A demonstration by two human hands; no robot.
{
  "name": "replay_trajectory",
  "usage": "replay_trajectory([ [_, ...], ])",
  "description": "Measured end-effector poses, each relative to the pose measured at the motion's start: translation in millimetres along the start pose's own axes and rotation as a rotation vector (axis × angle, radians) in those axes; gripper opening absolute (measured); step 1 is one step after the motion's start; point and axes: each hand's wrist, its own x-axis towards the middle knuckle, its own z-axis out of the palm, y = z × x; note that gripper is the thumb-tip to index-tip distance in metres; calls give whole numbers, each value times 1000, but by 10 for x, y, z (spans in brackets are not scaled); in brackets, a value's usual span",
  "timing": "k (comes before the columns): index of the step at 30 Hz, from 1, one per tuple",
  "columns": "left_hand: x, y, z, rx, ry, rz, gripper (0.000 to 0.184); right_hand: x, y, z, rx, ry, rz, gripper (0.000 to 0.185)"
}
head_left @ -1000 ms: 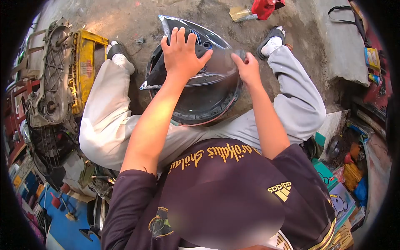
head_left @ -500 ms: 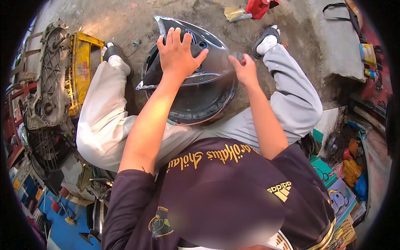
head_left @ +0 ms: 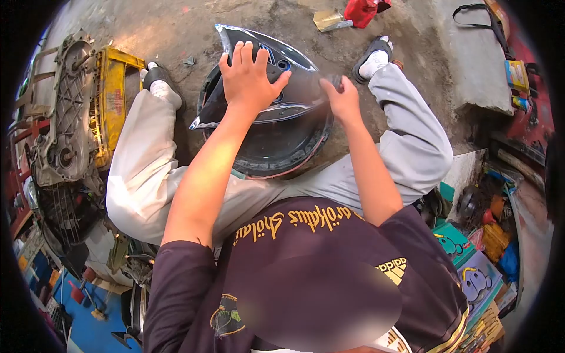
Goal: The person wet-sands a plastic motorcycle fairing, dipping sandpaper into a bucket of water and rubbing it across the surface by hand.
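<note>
A glossy black, pointed motorcycle body panel (head_left: 300,79) with shiny edges and round holes lies across a round black basin (head_left: 282,150) between my legs. My left hand (head_left: 248,82) is spread flat on the panel's left part, fingers apart, palm down. At the panel's right tip, my right hand (head_left: 344,100) is closed, with thumb and fingers pinching a small dark piece (head_left: 336,80). What that piece is I cannot make out. The panel's surface beside it looks dull and blurred.
A yellow crate (head_left: 110,100) and a metal engine casing (head_left: 69,112) stand at left. A red cloth-like item (head_left: 362,12) and a torn yellowish packet (head_left: 329,20) lie ahead on the concrete floor. At right are a concrete ledge (head_left: 479,76) and tool boxes (head_left: 456,244).
My right hand has shifted slightly at the panel's right tip, and the dark piece in its fingers shows more clearly. My left hand stays in the same place on the panel.
</note>
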Motion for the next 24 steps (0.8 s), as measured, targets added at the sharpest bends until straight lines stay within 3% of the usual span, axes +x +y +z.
replay_trajectory([
  [1, 3, 2, 0, 5, -1, 1, 65, -216, -141, -60, 116, -3, 38, 34],
  [6, -14, -2, 29, 32, 10, 20, 64, -176, -140, -36, 92, 16, 38, 38],
  [9, -3, -8, 2, 34, 13, 28, 64, 118, -404, 117, -158, 36, -85, 55],
  [13, 1, -3, 5, 3, 20, 18, 64, 232, -282, 173, -197, 70, -166, 55],
  [16, -2, -1, 18, -19, 29, 7, 64, -128, -159, -72, -269, 50, -95, 57],
  [18, -11, -25, 29, -28, 17, 0, 65, -300, -81, -167, -81, -2, 47, 60],
  [24, -8, -12, 9, 3, 9, 11, 64, 10, -310, 61, -181, 52, -109, 65],
])
